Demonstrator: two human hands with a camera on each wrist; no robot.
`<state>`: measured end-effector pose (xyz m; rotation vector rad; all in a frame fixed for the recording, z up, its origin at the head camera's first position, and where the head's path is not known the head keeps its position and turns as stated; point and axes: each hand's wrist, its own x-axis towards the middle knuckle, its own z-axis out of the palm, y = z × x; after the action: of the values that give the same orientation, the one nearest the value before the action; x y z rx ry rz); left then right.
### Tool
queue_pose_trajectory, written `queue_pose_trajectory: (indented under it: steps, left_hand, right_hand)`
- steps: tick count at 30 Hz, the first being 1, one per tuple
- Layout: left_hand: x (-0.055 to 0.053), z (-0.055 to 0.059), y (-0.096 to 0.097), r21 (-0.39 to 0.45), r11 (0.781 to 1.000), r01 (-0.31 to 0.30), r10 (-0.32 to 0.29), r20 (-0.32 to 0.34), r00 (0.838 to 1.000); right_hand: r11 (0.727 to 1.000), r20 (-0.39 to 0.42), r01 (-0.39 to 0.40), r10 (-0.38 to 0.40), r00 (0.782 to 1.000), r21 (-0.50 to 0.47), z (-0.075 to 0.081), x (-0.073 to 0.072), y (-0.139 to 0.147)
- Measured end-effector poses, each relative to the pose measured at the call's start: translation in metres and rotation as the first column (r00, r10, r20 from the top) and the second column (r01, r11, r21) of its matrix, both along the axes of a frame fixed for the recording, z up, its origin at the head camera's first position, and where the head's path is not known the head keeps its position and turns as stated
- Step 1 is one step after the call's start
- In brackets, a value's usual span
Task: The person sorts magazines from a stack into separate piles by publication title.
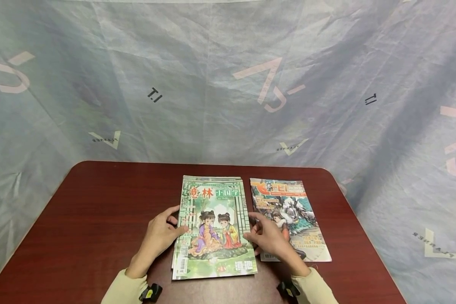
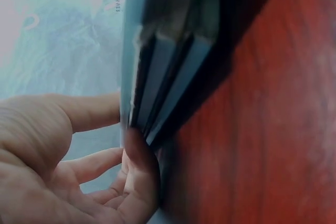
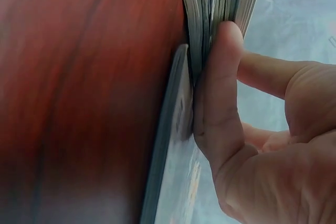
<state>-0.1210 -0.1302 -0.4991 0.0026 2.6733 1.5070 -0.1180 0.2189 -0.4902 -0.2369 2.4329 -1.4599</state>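
Note:
A stack of magazines (image 1: 214,253) lies on the table, its green top cover showing two cartoon figures in robes. My left hand (image 1: 159,234) grips the left side, thumb over the cover's edge and fingers against the side. On the opposite edge, my right hand (image 1: 270,238) holds the stack in the same way, its thumb at the cover. Several layered spines or page edges of the stack (image 2: 163,61) show in the left wrist view. Close under my right hand lies another magazine (image 1: 308,232) with an orange title, partly covered by that hand and wrist.
The dark red wooden table (image 1: 99,219) has rounded far corners. A grey printed cloth (image 1: 209,84) hangs behind it and along both sides. Pale sleeves (image 1: 125,289) and black wrist straps show at the bottom of the head view.

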Motion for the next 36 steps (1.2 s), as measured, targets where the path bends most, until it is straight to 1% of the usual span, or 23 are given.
queue_pose_trajectory:
  steps: [5, 8, 13, 17, 21, 27, 32, 34, 36]
  left_hand:
    - [0.001, 0.002, 0.001, -0.031, 0.999, 0.009, -0.010, -0.023, 1.000]
    - [0.002, 0.004, 0.002, -0.052, 0.999, 0.009, -0.011, -0.030, 0.999]
    - [0.003, 0.006, 0.004, -0.110, 0.994, 0.002, -0.008, -0.059, 0.998]
    - [0.004, 0.006, 0.007, -0.160, 0.987, -0.015, 0.001, -0.088, 0.996]
    - [0.007, 0.006, 0.008, -0.185, 0.983, -0.018, -0.001, -0.105, 0.994]
    - [0.007, 0.004, 0.009, -0.172, 0.985, -0.019, -0.002, -0.125, 0.992]
    - [0.008, 0.005, 0.010, -0.145, 0.989, -0.024, 0.002, -0.153, 0.988]
    - [0.009, 0.006, 0.010, -0.130, 0.991, -0.017, -0.005, -0.169, 0.986]
    - [0.008, 0.006, 0.010, -0.096, 0.995, 0.002, -0.018, -0.168, 0.986]
  right_hand:
    - [1.000, -0.038, -0.011, 0.011, 0.999, -0.007, 0.002, 0.003, -0.001]
    - [1.000, -0.046, -0.006, 0.005, 0.999, -0.024, 0.003, 0.004, -0.001]
    - [0.999, -0.046, 0.009, -0.011, 0.999, -0.041, 0.004, 0.006, -0.003]
    - [0.999, -0.041, 0.017, -0.019, 0.999, -0.044, 0.004, 0.006, -0.003]
    - [0.999, -0.030, 0.018, -0.020, 0.999, -0.048, 0.003, 0.006, -0.002]
    - [0.999, -0.020, 0.011, -0.012, 1.000, -0.047, 0.003, 0.006, -0.001]
    - [0.998, -0.013, 0.014, -0.015, 1.000, -0.058, 0.002, 0.007, -0.001]
    - [0.998, -0.013, 0.016, -0.017, 1.000, -0.062, 0.002, 0.008, -0.001]
    - [0.998, -0.012, 0.019, -0.020, 1.000, -0.065, 0.002, 0.008, 0.000]
